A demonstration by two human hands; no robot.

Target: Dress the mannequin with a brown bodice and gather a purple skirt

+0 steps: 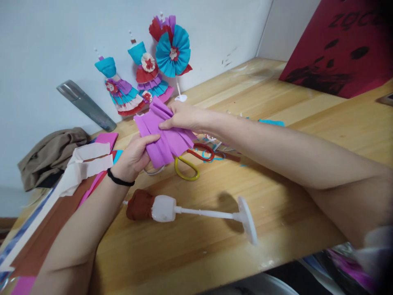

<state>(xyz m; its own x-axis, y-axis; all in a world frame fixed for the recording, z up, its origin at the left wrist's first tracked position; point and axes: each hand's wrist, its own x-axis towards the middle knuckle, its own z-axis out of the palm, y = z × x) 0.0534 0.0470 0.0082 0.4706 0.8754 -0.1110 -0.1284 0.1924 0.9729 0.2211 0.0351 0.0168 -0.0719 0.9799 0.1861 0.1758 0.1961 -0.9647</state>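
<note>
A piece of purple, pleated crepe paper (166,141) is held up over the wooden table by both hands. My left hand (135,157), with a black band at the wrist, pinches its lower left side, thumb on top. My right hand (178,116) grips its upper edge, thumb on the folds; the other fingers are partly hidden behind the paper. Below the hands, a small white mannequin stand (164,208) with a brown paper-wrapped top (139,205) lies on its side. Scissors with red and yellow handles (187,169) lie just behind the paper, their blades not visible.
Three paper-dressed mannequins (145,67) stand by the wall, beside a leaning grey bottle (87,104). Brown cloth (55,151) and crepe paper strips (55,221) lie at the left. Paper scraps (215,143) lie beyond the scissors; a red printed board (334,49) is at the back right.
</note>
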